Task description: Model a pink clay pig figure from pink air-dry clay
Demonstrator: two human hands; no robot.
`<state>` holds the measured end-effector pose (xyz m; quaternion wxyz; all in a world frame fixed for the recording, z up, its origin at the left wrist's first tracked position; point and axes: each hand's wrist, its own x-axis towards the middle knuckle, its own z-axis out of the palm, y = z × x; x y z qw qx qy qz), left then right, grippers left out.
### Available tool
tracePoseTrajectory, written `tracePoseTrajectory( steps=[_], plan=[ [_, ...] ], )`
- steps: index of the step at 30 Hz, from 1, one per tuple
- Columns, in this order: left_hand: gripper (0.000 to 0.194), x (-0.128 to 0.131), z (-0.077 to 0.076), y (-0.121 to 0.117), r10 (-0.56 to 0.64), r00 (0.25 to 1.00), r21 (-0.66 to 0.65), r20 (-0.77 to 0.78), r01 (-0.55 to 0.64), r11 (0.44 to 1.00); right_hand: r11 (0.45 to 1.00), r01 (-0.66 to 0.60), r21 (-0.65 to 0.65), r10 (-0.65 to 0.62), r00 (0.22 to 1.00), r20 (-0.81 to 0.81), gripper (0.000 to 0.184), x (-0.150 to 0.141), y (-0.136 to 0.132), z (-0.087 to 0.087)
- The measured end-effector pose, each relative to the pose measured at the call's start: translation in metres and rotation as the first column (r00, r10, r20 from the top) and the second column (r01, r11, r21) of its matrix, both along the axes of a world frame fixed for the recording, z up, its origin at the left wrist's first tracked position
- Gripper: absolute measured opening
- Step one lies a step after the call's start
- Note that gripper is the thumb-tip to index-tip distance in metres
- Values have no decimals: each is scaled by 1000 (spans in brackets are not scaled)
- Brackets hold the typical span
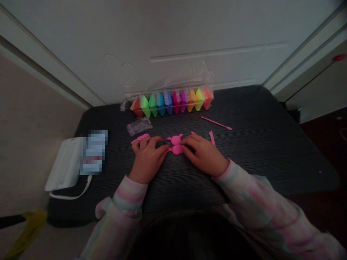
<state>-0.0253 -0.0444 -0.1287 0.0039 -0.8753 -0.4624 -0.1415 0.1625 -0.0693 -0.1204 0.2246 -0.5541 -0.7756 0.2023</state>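
Note:
A pink clay figure [176, 140] with a round head, two ear-like pieces and a rounded body lies flat on the dark table. My right hand [202, 151] has its thumb and forefinger at the figure's right edge, gripping the body there. At the figure's left side, the thumb of my left hand [148, 159] touches a small pink limb. The left forefinger is apart from that thumb, and the other fingers are loosely bent. Beyond the left fingers is a pink piece [141, 138], partly hidden. Another bit of pink [193, 133] shows just past my right fingers.
A row of coloured clay packs [169, 102] lines the table's back edge. In front lies a small clear bag [140, 126]. A pink modelling tool [216, 123] and a pink strip [212, 138] are right. A phone [94, 151] and a white cabled device [65, 164] lie left.

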Motion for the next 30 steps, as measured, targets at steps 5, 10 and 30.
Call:
tracePoseTrajectory(
  steps=[5,10,30],
  plan=[
    [22,-2,2,-2,-5,1000,-22,22,6,1000,999,30,-18,-29,998,48,20,0,-1,0],
    [19,-8,4,-1,41,990,29,136,-46,999,1000,4,6,-4,996,90,41,0,-2,-3],
    [31,-7,7,4,421,487,-442,766,-77,894,979,147,143,-121,976,-180,25,-7,-3,-3]
  ],
)
